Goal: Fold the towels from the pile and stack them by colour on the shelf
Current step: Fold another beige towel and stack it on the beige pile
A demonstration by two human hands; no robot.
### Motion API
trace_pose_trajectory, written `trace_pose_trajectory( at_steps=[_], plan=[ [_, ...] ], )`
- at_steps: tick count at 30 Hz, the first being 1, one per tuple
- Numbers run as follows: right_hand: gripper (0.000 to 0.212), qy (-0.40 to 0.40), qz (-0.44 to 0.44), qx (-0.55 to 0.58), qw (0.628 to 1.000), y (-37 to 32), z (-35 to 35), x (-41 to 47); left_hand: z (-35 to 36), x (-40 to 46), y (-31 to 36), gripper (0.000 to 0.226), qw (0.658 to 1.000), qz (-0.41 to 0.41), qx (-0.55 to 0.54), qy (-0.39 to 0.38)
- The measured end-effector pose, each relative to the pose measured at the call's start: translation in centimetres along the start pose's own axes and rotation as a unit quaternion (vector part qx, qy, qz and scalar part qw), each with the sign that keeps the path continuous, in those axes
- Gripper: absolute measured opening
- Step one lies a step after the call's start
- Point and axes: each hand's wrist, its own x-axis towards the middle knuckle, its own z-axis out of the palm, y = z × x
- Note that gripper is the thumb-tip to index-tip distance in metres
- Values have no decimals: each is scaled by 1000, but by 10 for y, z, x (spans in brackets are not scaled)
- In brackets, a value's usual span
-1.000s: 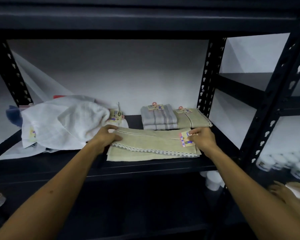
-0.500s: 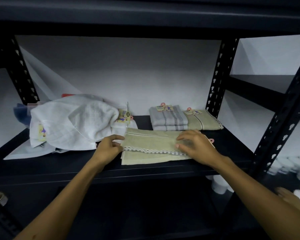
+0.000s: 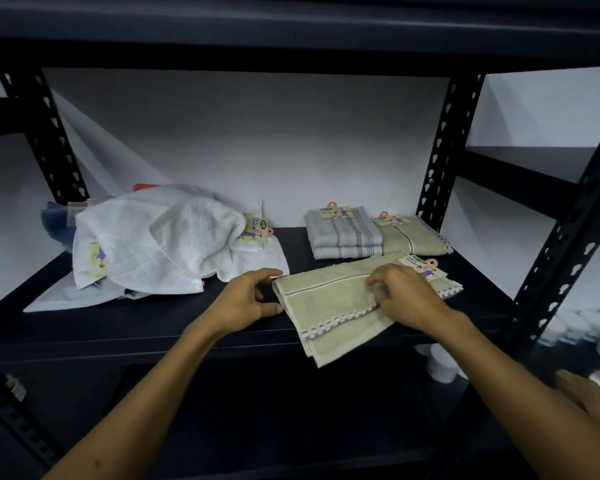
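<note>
Folded over once more since a moment ago, the beige towel point(image 3: 340, 306) now lies narrower and askew, its checkered-hem corner hanging past the front edge of the black shelf point(image 3: 153, 327), toward the right end. Behind it, against the rear edge by the right upright, a grey folded stack point(image 3: 343, 233) and a beige folded towel point(image 3: 413, 237) sit side by side and touching, seemingly one pile per colour, which would explain why the new beige piece is being worked just in front of its match. An unfolded pile point(image 3: 153, 244), mostly white with some blue showing behind, occupies the shelf's left half. The right hand point(image 3: 406, 299) presses on top of the beige towel with fingers curled, apparently pinching the upper layer near its paper tag point(image 3: 421, 266) to keep the fold from springing. The left hand point(image 3: 248, 301) rests on the shelf at the towel's left end, fingers loosely bent, fingertips touching the fold but gripping nothing.
</note>
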Motion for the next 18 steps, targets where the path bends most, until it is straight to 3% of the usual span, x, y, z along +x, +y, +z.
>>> trace_pose_trajectory(
  at_steps=[3,7,9,13,18],
  plan=[
    [25,54,-106,117,986,-44,2,-12,5,10,4,54,999,32,9,5],
    [37,-53,-229,103,966,-84,21,-15,6,21,8,29,999,40,1,7],
    [26,-57,-242,84,965,-87,32,-11,6,24,8,26,999,39,4,5],
    [11,-12,-102,270,957,-76,34,-5,5,23,1,26,999,31,2,19],
    [14,64,36,504,860,-63,24,-5,-1,19,-6,28,998,27,-49,-1]
  ],
)
